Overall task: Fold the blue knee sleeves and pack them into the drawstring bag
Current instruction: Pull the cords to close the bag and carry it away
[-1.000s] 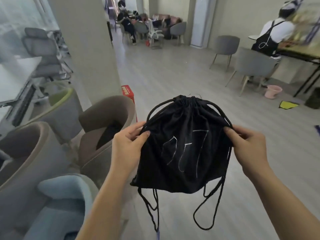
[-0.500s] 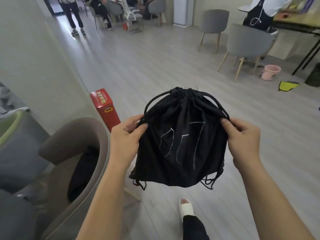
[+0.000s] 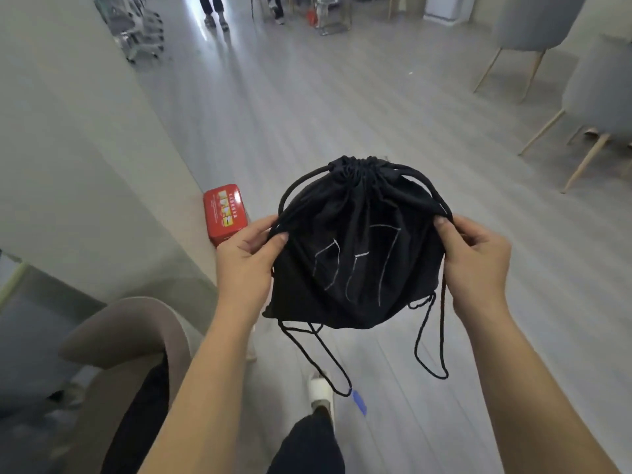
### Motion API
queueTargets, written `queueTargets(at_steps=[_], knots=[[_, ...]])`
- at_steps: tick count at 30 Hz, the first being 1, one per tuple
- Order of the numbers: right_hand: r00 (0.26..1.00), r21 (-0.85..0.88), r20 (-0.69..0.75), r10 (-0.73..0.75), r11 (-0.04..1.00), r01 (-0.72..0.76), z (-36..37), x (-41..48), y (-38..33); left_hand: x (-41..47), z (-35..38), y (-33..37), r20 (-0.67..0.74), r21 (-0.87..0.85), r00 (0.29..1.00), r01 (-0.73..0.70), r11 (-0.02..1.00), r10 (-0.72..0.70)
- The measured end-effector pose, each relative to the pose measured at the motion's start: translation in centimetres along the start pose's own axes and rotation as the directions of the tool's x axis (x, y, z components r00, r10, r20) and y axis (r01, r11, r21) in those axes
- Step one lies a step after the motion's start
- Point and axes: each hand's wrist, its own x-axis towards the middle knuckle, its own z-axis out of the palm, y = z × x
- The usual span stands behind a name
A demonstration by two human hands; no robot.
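A black drawstring bag (image 3: 355, 254) with white chalk-like marks on its front hangs in front of me above the floor. Its mouth is cinched tight at the top and its black cords dangle in loops below. My left hand (image 3: 246, 258) pinches the bag's left edge between thumb and fingers. My right hand (image 3: 473, 265) pinches the right edge and the cord there. The bag bulges, and whatever is inside is hidden. No blue knee sleeves are in view.
A red box (image 3: 224, 213) stands on the grey floor by the wall at left. A beige armchair (image 3: 126, 340) is at lower left, grey chairs (image 3: 595, 97) at right. My foot in a white shoe (image 3: 319, 388) steps below the bag. People's legs show far back.
The view has tilted down and moved forward along the floor; the red box and armchair slid lower and closer. The cords now hang loose below the bag. Both hands keep their hold.
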Motion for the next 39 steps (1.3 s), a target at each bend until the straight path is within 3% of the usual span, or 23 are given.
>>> queueTargets(at_steps=[11, 20, 23, 30, 39], knots=[[0.997, -0.041, 0.069, 0.018, 0.999, -0.015, 20.0, 26.5, 0.3, 32.6, 4.1, -2.5, 0.016, -0.13, 0.997, 0.081, 0.988, -0.079], [0.988, -0.049, 0.15, -0.027, 0.998, 0.035, 36.4, 46.3, 4.1, 56.6, 6.2, -3.6, -0.11, -0.057, 0.99, 0.081, 0.995, -0.087], [0.977, -0.034, 0.21, 0.033, 0.999, -0.026, 43.7, 53.7, 6.1, 65.0, 6.8, -4.3, -0.206, -0.037, 0.973, 0.096, 0.995, -0.102], [0.909, -0.006, 0.406, 0.099, 0.994, -0.105, 63.3, 68.1, 6.6, 83.4, 2.9, -3.9, -0.419, -0.021, 0.903, 0.097, 0.995, -0.097], [0.759, -0.058, 0.648, 0.063, 0.998, -0.034, 92.0, 78.4, 9.2, 105.6, -8.8, -9.3, -0.692, -0.103, 0.711, 0.076, 0.992, -0.126]])
